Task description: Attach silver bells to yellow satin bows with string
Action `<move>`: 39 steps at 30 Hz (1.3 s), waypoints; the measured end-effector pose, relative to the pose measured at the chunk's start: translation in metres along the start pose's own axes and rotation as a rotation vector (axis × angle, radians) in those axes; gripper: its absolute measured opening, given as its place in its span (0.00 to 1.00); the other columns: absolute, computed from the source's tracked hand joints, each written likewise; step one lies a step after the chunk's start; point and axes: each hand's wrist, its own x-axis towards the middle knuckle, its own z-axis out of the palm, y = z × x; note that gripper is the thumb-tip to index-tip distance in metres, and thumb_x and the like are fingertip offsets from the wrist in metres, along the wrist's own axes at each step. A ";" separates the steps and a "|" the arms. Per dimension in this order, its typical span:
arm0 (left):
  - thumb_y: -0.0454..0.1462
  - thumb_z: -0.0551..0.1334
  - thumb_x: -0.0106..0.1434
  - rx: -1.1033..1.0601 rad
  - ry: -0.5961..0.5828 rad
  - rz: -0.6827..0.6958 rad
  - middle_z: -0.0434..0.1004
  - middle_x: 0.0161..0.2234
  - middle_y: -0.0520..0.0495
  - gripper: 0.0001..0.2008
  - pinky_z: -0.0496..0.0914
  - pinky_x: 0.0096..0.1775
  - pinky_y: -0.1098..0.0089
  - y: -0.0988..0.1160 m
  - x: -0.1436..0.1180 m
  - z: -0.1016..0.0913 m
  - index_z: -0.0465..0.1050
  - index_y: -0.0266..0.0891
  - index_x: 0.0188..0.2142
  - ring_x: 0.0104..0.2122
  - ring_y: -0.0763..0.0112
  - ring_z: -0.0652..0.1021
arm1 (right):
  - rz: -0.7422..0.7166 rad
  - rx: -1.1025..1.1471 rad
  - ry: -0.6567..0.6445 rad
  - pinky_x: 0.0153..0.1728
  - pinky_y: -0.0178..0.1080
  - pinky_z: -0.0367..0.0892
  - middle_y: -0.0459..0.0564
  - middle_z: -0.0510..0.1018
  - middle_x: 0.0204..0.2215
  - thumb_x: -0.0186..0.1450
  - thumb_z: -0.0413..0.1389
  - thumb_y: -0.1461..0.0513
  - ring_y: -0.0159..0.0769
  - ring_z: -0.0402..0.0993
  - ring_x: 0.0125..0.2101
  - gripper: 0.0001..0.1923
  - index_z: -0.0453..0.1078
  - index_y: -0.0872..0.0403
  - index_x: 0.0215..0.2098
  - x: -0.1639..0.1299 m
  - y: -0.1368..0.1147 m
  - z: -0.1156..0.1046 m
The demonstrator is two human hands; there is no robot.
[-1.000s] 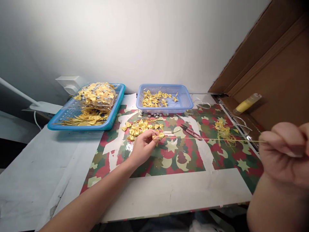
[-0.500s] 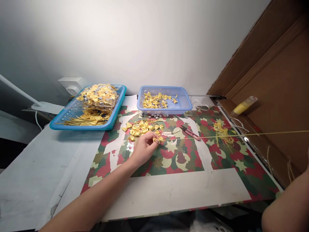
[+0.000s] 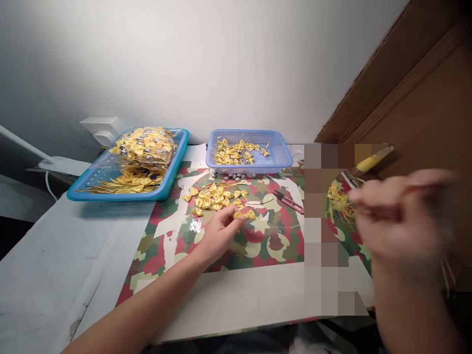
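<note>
Two baskets – teal (image 3: 173, 169), blue (image 3: 283, 155); left hand (image 3: 217, 233) pinches one yellow bow (image 3: 245, 214); right hand (image 3: 401, 221) blurred – grip unclear

You are looking at a small handicraft workbench, likely piecework done at home. The table (image 3: 44, 275) is pushed against a plain white wall (image 3: 206, 64) and covered with a star-patterned mat (image 3: 265, 246). Along its far edge stand a blue tray (image 3: 110, 189) heaped with bagged yellow bows and a lilac basket (image 3: 280, 157) of loose ones, with a pile of bows (image 3: 216, 196) and thread snips (image 3: 289, 201) in front, and a wall socket (image 3: 99, 129) at the far left corner.
</note>
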 end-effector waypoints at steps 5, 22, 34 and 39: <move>0.35 0.58 0.59 -0.116 -0.016 -0.095 0.58 0.20 0.59 0.10 0.55 0.27 0.74 -0.004 -0.002 0.002 0.54 0.41 0.27 0.23 0.78 0.61 | 0.543 0.142 -0.438 0.28 0.35 0.67 0.45 0.78 0.28 0.71 0.49 0.57 0.31 0.73 0.28 0.10 0.64 0.47 0.50 -0.034 0.023 0.078; 0.42 0.57 0.65 -0.127 -0.202 -0.088 0.71 0.25 0.54 0.08 0.65 0.29 0.74 0.003 -0.006 0.007 0.61 0.41 0.36 0.26 0.74 0.73 | 0.703 0.147 -0.229 0.32 0.32 0.69 0.48 0.70 0.34 0.69 0.51 0.61 0.30 0.70 0.33 0.09 0.70 0.52 0.32 -0.079 0.052 0.106; 0.40 0.61 0.63 0.344 -0.274 0.187 0.70 0.27 0.52 0.07 0.65 0.30 0.73 0.007 -0.001 -0.017 0.71 0.39 0.32 0.27 0.74 0.69 | 0.513 -0.037 -0.438 0.32 0.35 0.66 0.49 0.73 0.32 0.69 0.50 0.63 0.33 0.69 0.34 0.09 0.70 0.53 0.33 -0.066 0.052 0.093; 0.41 0.60 0.64 0.177 -0.275 0.020 0.69 0.26 0.52 0.09 0.63 0.28 0.74 0.006 -0.001 -0.015 0.69 0.39 0.31 0.26 0.75 0.68 | 0.429 -0.090 -0.477 0.35 0.37 0.68 0.50 0.74 0.33 0.69 0.50 0.64 0.34 0.71 0.35 0.09 0.71 0.52 0.33 -0.063 0.051 0.092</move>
